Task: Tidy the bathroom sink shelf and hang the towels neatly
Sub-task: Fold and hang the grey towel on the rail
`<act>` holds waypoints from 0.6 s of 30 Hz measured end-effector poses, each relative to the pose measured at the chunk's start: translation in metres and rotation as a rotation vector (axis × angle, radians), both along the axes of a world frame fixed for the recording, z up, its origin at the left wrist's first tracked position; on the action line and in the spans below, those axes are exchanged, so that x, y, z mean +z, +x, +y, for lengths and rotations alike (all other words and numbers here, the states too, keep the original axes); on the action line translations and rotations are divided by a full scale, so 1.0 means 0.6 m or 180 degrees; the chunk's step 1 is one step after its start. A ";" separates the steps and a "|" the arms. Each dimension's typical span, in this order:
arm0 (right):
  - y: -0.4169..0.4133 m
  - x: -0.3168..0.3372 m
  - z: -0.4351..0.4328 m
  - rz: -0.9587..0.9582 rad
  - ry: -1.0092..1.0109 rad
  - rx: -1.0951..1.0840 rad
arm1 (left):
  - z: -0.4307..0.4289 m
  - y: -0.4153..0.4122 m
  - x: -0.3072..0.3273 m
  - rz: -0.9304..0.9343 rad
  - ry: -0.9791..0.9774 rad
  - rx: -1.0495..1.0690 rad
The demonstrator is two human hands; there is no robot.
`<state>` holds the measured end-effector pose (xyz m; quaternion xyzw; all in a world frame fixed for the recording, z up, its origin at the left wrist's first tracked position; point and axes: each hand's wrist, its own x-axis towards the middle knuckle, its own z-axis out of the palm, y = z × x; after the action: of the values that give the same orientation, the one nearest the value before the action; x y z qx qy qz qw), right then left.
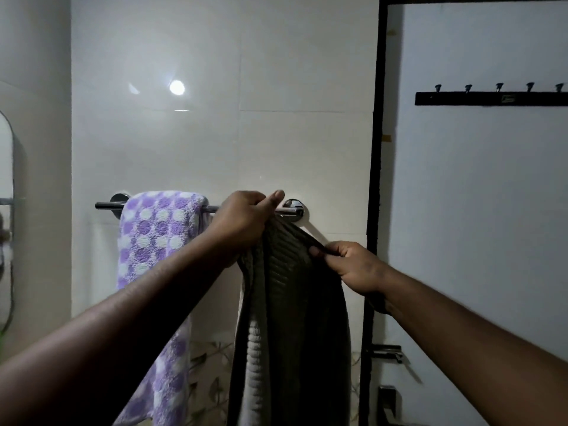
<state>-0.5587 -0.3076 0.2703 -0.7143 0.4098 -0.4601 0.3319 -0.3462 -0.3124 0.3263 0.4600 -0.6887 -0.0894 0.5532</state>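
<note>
Head view, bathroom wall, items as follows.

1. Towel bar [107, 206]: chrome, fixed level on the tiled wall [215, 133], a round mount at each end.
2. Purple dotted towel [153, 235]: draped over the left part of the bar, hanging down, partly behind the left forearm.
3. Dark ribbed towel [295, 318]: hangs in long folds from the right part of the bar, just beside the right mount. Whether it passes over the bar cannot be told, as the hand hides that spot.
4. Left hand [242, 221]: grip clamped on the bunched top of the dark ribbed towel at bar height, fingers curled, thumb lying across the bar.
5. Right hand [350, 265]: lower and to the right, grip pinched on the towel's right edge, fabric taut between both hands.
6. Hook rack [491, 98]: black, upper right, hooks bare.
7. Mirror [6, 210]: rounded edge at far left.
</note>
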 end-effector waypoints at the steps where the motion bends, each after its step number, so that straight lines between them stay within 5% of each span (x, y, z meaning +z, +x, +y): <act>1: 0.003 -0.002 0.004 -0.0280 0.0210 0.0213 | 0.002 0.004 0.012 0.0009 -0.0099 0.0052; 6: 0.008 -0.041 0.013 -0.0824 0.0659 0.0576 | 0.002 0.006 0.044 -0.0566 -0.0492 0.0608; 10: -0.012 -0.085 0.010 -0.0622 0.0407 0.0153 | 0.001 0.030 0.078 -0.0132 -0.0767 0.0780; 13: -0.027 -0.092 0.009 -0.1067 0.0573 0.0070 | -0.010 0.051 0.084 -0.0251 -0.0595 0.0906; 18: 0.003 -0.022 0.000 -0.1407 0.0310 0.0042 | -0.038 -0.005 0.004 -0.0148 0.0513 -0.0706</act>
<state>-0.5568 -0.3078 0.2569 -0.5819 0.3441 -0.5830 0.4507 -0.3494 -0.3352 0.3290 0.4260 -0.7385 -0.1943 0.4851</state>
